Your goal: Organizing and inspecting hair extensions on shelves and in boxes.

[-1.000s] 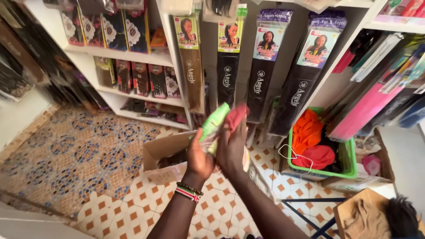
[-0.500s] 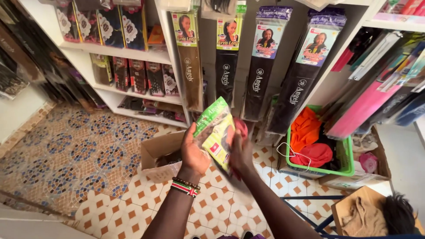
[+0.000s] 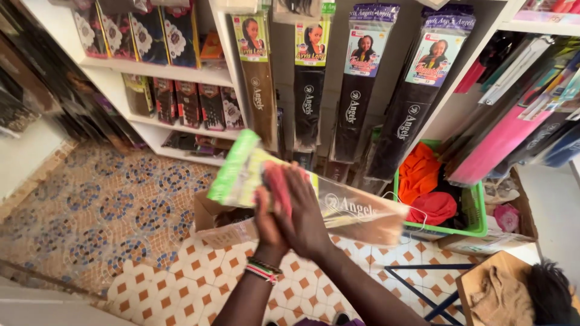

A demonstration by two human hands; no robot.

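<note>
- The pack of braiding hair (image 3: 338, 208), upright half a second earlier, lay nearly level, green header left of the grip and clear tail right of it.
- The left hand (image 3: 269, 220) pressed the pack from the near side, wrapped by a beaded wristband (image 3: 263, 270); its grip was closed on the pack.
- The right hand (image 3: 305, 211) lay flat over it, fingers (image 3: 296, 181) spread, clamping it.
- Below the grip stood an open cardboard box (image 3: 220, 220) on the tiled floor (image 3: 175, 284).
- Right of the grip sat a green basket (image 3: 477, 211).
</note>
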